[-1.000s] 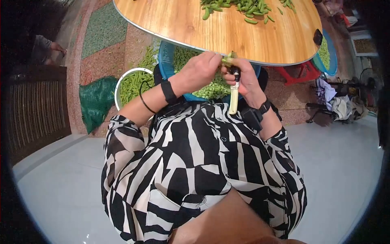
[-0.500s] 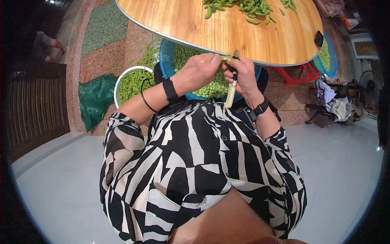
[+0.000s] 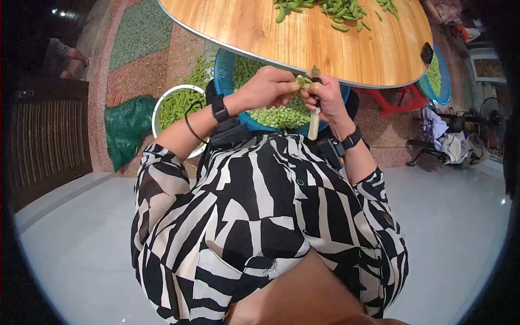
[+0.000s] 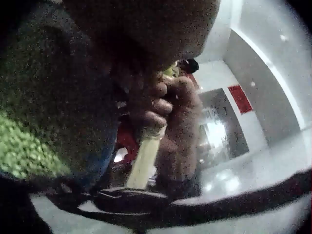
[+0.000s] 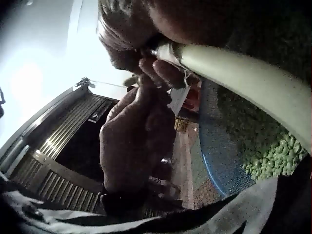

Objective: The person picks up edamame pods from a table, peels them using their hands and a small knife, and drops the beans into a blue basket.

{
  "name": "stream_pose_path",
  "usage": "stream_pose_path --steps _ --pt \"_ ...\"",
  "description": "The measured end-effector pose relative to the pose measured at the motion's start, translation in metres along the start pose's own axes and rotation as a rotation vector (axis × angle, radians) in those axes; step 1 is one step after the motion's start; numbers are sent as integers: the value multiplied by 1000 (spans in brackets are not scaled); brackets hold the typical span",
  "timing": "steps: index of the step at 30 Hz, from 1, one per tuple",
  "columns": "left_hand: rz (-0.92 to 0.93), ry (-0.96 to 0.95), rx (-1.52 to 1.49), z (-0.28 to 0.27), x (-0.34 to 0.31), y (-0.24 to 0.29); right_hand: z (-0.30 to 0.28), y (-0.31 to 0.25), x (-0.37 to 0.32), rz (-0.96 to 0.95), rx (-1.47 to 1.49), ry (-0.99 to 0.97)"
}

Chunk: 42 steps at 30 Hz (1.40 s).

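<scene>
In the head view my left hand (image 3: 269, 88) pinches a green bean pod (image 3: 302, 81) between thumb and fingertips, close to the tabletop's edge. My right hand (image 3: 329, 100) meets it there, fingers curled round a knife (image 3: 313, 125) with its pale handle hanging downward. The short blade points up past the right thumb, near the pod. The right wrist view shows the pale handle (image 5: 243, 83) large, with the left hand (image 5: 131, 139) facing it. From the left wrist, the right hand (image 4: 158, 105) appears dim above the handle.
Below the hands sits a blue basket (image 3: 221, 81) of shelled beans, partly under the wooden table (image 3: 244, 32). Pods (image 3: 346, 10) lie on the tabletop. A white basin (image 3: 157, 119) of pods and a green sack (image 3: 129, 130) stand left; a red stool (image 3: 398, 100) is right.
The pod end stays between the two hands while the left hand's fingers have shifted and spread slightly. The knife handle has swung a little, and the blade now points up beside the pod.
</scene>
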<state>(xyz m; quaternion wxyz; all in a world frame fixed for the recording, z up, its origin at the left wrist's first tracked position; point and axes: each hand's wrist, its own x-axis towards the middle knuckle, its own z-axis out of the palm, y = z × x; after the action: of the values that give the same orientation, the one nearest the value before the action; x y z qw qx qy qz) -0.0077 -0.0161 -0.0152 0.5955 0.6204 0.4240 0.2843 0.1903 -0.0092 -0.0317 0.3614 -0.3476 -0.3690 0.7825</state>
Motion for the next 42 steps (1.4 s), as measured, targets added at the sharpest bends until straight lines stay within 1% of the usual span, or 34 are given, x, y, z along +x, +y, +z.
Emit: stream_pose_path --steps 2,3,4,5,6,8,9,11,13,15,17,18,19,21,22,24,25,26,27,28,30,31,32,33,34,36,37,38,39,40,41,42 --pt "-163 -139 -410 -2 3 -14 -3 5 2 18 -32 7" --pt "-162 -135 -412 -1 2 -18 -4 8 4 37 -64 12" --pt "-278 -144 -572 0 2 -21 -6 13 5 41 -64 9" --pt "-394 -153 -732 2 2 -26 -9 17 6 36 -182 -2" --pt "-398 -152 -735 6 3 -31 -10 19 7 30 -300 -11" --pt "-236 58 -440 18 7 -36 -12 16 4 39 -334 3" --pt "-110 80 -322 17 8 -36 -13 17 4 63 -297 6" --pt "-132 105 -367 19 9 -35 -12 17 4 85 -265 7" --pt "-156 132 -413 19 8 -33 -9 17 5 112 -219 61" --pt "-6 71 -90 17 6 -31 -12 20 5 126 -219 59" --pt "-2 79 -30 19 4 -31 -14 23 5 141 -214 65" --pt "6 87 31 20 3 -31 -13 24 5 168 -199 89" --pt "5 86 31 21 2 -31 -13 24 6 195 -187 112" --pt "179 117 218 19 1 -29 -14 27 6 175 -177 110" --pt "177 119 217 17 0 -29 -14 28 6 155 -165 111" --pt "-125 60 64 15 -2 -26 -14 22 2 120 -150 131" --pt "-126 60 64 17 -3 -27 -13 20 1 82 -136 149" --pt "-100 125 -79 19 -5 -28 -13 21 1 83 -136 148" --pt "-74 191 -223 22 -9 -28 -12 21 0 63 -211 123" --pt "-74 191 -223 25 -11 -26 -10 21 -1 42 -286 98" --pt "136 226 -185 29 -13 -22 1 17 -2 29 -299 94" --pt "311 296 29 28 -12 -28 8 13 -2 54 -288 68" --pt "317 296 34 26 -14 -29 12 11 -1 77 -275 44" --pt "389 351 177 22 -18 -29 12 11 1 94 -328 -7" --pt "462 407 320 17 -24 -26 17 12 2 49 -354 -41" --pt "517 378 435 -1 -42 -20 29 6 3 34 -453 -73" --pt "441 347 528 -15 -55 -10 25 9 5 -23 -498 -113" --pt "319 304 682 -33 -69 -7 23 5 4 -34 -503 -114" --pt "122 218 1009 -56 -83 -18 19 1 2 17 -268 -100" --pt "-118 57 1203 -75 -94 -18 16 -2 1 70 -30 -89" --pt "-90 95 1298 -84 -98 -16 16 -6 -1 123 83 -57" --pt "-59 132 1392 -90 -97 -12 18 -5 -2 121 85 -62"
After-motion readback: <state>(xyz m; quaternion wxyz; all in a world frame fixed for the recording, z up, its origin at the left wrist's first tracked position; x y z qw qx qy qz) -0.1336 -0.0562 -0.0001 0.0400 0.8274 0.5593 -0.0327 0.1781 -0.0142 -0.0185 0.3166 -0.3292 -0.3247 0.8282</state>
